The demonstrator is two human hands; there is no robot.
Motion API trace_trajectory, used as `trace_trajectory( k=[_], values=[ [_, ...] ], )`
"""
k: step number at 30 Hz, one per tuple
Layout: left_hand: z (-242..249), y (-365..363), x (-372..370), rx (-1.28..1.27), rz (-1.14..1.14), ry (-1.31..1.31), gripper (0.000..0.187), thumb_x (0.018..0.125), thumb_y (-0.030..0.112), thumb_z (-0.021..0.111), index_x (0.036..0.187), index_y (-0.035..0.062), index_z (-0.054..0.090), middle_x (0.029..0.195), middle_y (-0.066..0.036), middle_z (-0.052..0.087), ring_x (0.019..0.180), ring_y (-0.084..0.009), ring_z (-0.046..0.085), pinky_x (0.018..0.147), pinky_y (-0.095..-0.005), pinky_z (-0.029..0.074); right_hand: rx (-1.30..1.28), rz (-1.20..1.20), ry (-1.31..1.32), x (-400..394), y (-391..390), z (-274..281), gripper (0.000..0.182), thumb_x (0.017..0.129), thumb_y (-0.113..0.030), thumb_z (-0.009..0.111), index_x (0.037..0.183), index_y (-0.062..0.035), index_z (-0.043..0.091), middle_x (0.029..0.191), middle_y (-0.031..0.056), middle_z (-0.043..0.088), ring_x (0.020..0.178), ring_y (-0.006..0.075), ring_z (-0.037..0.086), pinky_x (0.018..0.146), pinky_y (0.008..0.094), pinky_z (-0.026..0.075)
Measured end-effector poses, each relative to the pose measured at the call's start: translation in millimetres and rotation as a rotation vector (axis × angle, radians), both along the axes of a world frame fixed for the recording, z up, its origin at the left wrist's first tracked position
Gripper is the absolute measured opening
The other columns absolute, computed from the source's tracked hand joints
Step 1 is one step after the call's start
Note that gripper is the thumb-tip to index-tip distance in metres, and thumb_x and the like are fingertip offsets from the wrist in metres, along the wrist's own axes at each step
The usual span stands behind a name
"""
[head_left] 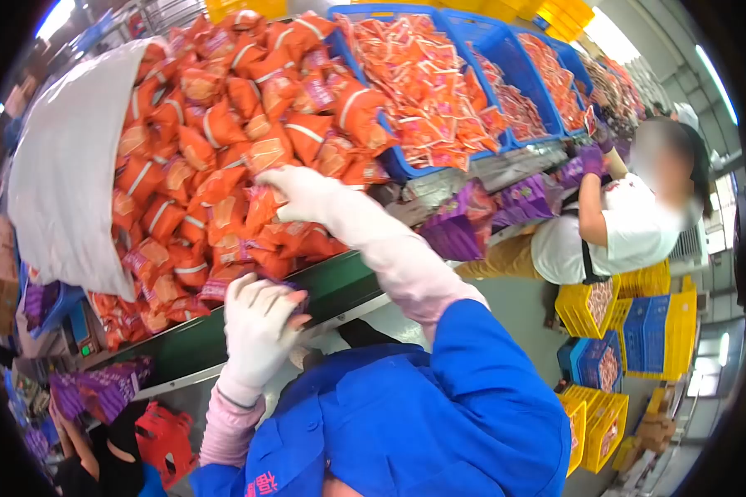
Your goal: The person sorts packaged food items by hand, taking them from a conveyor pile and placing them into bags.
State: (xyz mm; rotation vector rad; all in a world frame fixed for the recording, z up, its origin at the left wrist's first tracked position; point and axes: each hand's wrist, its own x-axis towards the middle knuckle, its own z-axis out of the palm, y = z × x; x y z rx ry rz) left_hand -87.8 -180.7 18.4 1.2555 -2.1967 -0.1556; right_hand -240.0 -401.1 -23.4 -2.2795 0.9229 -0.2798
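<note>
My right hand (294, 195), in a white glove, stretches over a big heap of orange packets (215, 124) with white bands. Its fingers are curled round one orange packet (261, 205) at the near side of the heap. Closer to my body is my gloved left hand (261, 327), raised at the edge of the green conveyor belt (340, 286). Its fingers are bent, and a bit of an orange and purple packet (297, 306) shows beside them; most of it is hidden by the hand.
A grey-white sheet (75, 157) covers the heap's left side. Blue crates (398, 157) of flat orange packets stand behind. Purple bags (464, 219) hang along the line at right, where a co-worker (630, 215) in purple gloves stands. Yellow crates (588, 306) and a red stool (164, 443) are on the floor.
</note>
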Motion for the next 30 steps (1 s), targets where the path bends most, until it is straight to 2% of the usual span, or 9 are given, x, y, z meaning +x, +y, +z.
trace_trajectory(
  k=[2,3,8,10,13,17,19,23,30],
  values=[
    [5,-25,-42,-0.022,-0.205,0.095,0.044,0.065,0.023,0.084,0.105,0.0111,0.071,0.106,-0.004,0.070,0.105,-0.0274,0.064,0.101,-0.0504,0.047,0.147,-0.047,-0.439,-81,34,59,0.083,0.081,-0.024,0.078,0.154,-0.0044,0.045,0.143,0.0222,0.060,0.131,0.0293,0.060,0.109,0.0423,0.048],
    [11,-35,-65,-0.009,-0.323,0.079,0.047,0.065,0.023,0.084,0.109,0.0121,0.071,0.113,-0.005,0.069,0.111,-0.0271,0.063,0.103,-0.0495,0.047,0.625,-0.142,-0.755,-119,65,98,0.086,0.079,-0.021,0.078,0.155,-0.0024,0.043,0.144,0.0186,0.060,0.132,0.0261,0.058,0.110,0.0409,0.048],
    [-19,-82,-189,-0.252,-0.643,0.000,0.060,0.071,0.023,0.081,0.130,0.0144,0.068,0.141,-0.006,0.060,0.133,-0.0250,0.054,0.112,-0.0491,0.042,0.339,-0.519,-1.339,-304,160,74,0.065,0.088,-0.019,0.077,0.143,0.0035,0.052,0.137,0.0198,0.064,0.122,0.0326,0.067,0.103,0.0460,0.057],
    [-49,-110,-218,-0.314,-0.569,-0.210,0.037,0.085,0.021,0.067,0.121,0.0147,0.070,0.129,-0.006,0.066,0.128,-0.0225,0.058,0.109,-0.0439,0.043,0.317,-0.968,-1.227,-305,176,60,0.065,0.086,-0.021,0.078,0.142,0.0000,0.050,0.123,0.0162,0.068,0.098,0.0321,0.073,0.059,0.0313,0.061],
    [-74,-134,-208,-0.235,-0.524,-0.462,0.011,0.087,0.019,0.061,0.094,0.0164,0.070,0.092,0.000,0.071,0.098,-0.0199,0.067,0.095,-0.0374,0.047,0.372,-0.760,-1.002,-284,154,15,0.052,0.087,-0.006,0.070,0.137,-0.0039,0.058,0.120,0.0033,0.069,0.110,0.0154,0.066,0.102,0.0334,0.051],
    [-82,-108,-153,-0.330,-0.503,-0.301,0.007,0.084,0.020,0.062,0.078,0.0165,0.064,0.078,0.000,0.067,0.082,-0.0181,0.065,0.086,-0.0363,0.047,0.485,-0.600,-0.200,-251,151,36,0.062,0.085,0.004,0.066,0.145,0.0003,0.054,0.128,0.0131,0.070,0.118,0.0219,0.067,0.105,0.0345,0.051],
    [-80,-89,-135,-0.352,-0.500,-0.270,0.008,0.080,0.021,0.062,0.076,0.0144,0.062,0.076,-0.002,0.064,0.078,-0.0187,0.063,0.082,-0.0353,0.046,0.080,-0.248,0.339,-223,149,64,0.060,0.084,-0.003,0.069,0.143,-0.0037,0.056,0.131,0.0227,0.068,0.120,0.0357,0.068,0.103,0.0411,0.053],
    [-64,-51,-98,-0.322,-0.534,-0.113,0.007,0.077,0.020,0.063,0.075,0.0138,0.063,0.074,-0.002,0.060,0.080,-0.0205,0.062,0.088,-0.0367,0.048,0.191,0.045,0.924,-121,128,-7,0.025,0.081,-0.018,0.074,0.103,-0.0068,0.075,0.102,0.0191,0.076,0.097,0.0356,0.074,0.085,0.0477,0.058],
    [-64,-5,-15,-0.170,-0.351,-0.221,0.005,0.076,0.019,0.065,0.076,0.0139,0.063,0.074,-0.001,0.058,0.084,-0.0204,0.063,0.101,-0.0419,0.048,0.229,0.241,0.850,-18,143,-54,0.025,0.085,-0.027,0.070,0.103,-0.0125,0.079,0.109,0.0174,0.077,0.099,0.0340,0.075,0.085,0.0454,0.059]
  ],
)
